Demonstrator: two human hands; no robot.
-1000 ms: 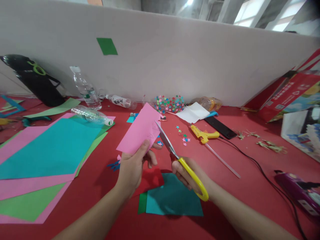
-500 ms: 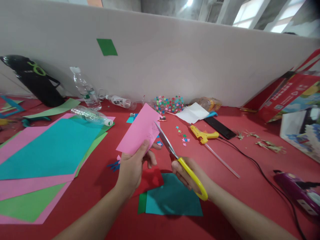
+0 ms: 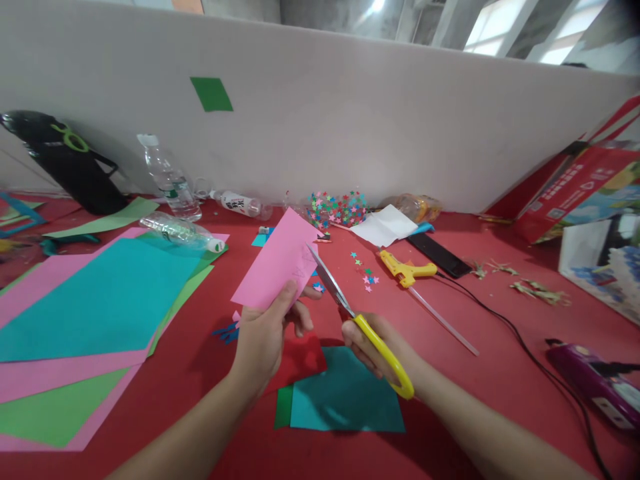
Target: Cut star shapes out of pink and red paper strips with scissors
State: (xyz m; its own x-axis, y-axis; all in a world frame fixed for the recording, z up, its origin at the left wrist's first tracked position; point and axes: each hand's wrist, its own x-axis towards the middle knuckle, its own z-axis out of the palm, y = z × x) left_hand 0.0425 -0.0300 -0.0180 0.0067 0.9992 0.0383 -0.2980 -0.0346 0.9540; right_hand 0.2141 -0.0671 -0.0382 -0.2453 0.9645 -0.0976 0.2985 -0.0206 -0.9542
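My left hand (image 3: 270, 327) pinches a pink sheet of paper (image 3: 273, 260) by its lower edge, thumb on the near face. Faint pencil marks show along the paper's right side. In my right hand (image 3: 373, 343) is a pair of scissors (image 3: 380, 353) with yellow handles, blades pointing up and left. The blade tips lie at the paper's right edge; whether they are cutting into it I cannot tell. Under the hands, a teal paper (image 3: 350, 393) overlaps a red paper (image 3: 305, 360) and a green one (image 3: 283, 407) on the red table.
Large coloured sheets (image 3: 110, 293) cover the left side, with a plastic bottle (image 3: 183, 232) lying on them. A yellow glue gun (image 3: 405, 268) and a black phone (image 3: 440, 255) lie right of centre. A purple power strip (image 3: 595, 383) is far right. Paper stars (image 3: 367, 277) lie scattered behind the scissors.
Almost nothing differs. The scissors have shifted very slightly left along the paper's edge, and the whole view has drifted a little.
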